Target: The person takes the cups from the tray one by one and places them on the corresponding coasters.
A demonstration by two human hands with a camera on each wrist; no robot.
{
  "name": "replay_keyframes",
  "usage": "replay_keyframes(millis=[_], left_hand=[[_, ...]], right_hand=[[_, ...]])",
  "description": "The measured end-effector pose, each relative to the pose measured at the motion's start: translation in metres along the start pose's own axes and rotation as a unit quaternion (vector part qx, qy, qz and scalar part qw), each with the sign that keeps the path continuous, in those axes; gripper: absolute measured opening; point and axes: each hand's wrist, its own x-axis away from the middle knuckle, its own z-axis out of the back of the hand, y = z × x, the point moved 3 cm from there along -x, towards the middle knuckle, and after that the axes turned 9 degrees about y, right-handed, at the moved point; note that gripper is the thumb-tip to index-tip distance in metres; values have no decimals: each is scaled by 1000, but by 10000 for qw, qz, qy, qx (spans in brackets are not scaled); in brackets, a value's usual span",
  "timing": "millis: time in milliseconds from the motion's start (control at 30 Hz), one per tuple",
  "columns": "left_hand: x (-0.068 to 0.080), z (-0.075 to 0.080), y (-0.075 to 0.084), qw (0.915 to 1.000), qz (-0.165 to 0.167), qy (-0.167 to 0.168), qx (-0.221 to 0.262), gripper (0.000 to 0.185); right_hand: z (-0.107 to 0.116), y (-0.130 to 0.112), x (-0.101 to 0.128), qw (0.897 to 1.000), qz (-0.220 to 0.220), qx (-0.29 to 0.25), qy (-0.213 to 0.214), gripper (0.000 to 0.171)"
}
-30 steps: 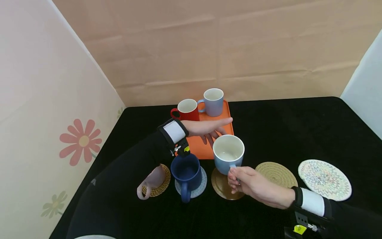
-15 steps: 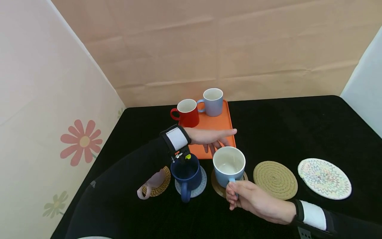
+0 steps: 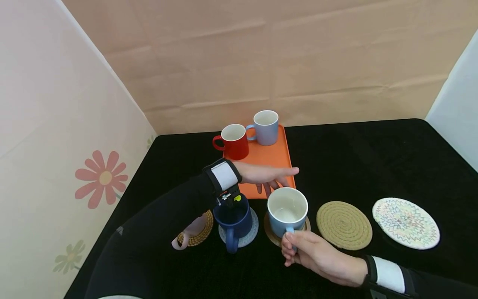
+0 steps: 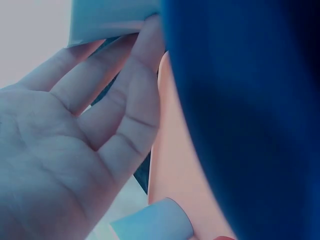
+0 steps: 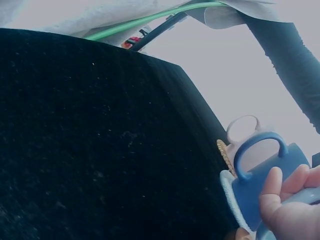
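My right hand (image 3: 321, 256) pinches the handle of a light blue mug (image 3: 284, 223) with a white inside. The mug is upright and overlaps a round brown coaster (image 3: 270, 236) in the head view. My left hand (image 3: 266, 173) reaches across to the mug's far side, thumb stretched out. In the left wrist view, that hand's extended fingertips (image 4: 150, 30) meet the mug's wall (image 4: 110, 22). Below my left wrist stands a dark blue mug (image 3: 243, 224) on a pale grey coaster (image 3: 252, 236). A pale pink mug (image 3: 194, 227), partly hidden by my left sleeve, sits on a woven coaster (image 3: 209, 224).
An orange tray (image 3: 269, 157) at the back bears a red mug (image 3: 238, 148) and a lilac-blue mug (image 3: 267, 133). To the right lie a coiled tan mat (image 3: 344, 225) and a white patterned mat (image 3: 406, 223). A black cloth (image 3: 358, 162) covers the table.
The light blue mug has come down and toward me, now over the brown coaster. Both hands have moved with it, and the red mug shows fully again.
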Motion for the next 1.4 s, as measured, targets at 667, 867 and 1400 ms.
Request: replay_keyframes(millis=[667,867,1400], left_hand=[[-82,2,-74,9998,160,-46,-58,80],[-68,3,-61,9999,51,-70,-80,68],[20,35,-16,9947,90,1004,-199,58]], right_hand=[[2,9,-1,10000,8,-5,71,35],[4,9,-1,9998,-97,37,164,34],[56,0,28,9794,-629,1886,358,37]])
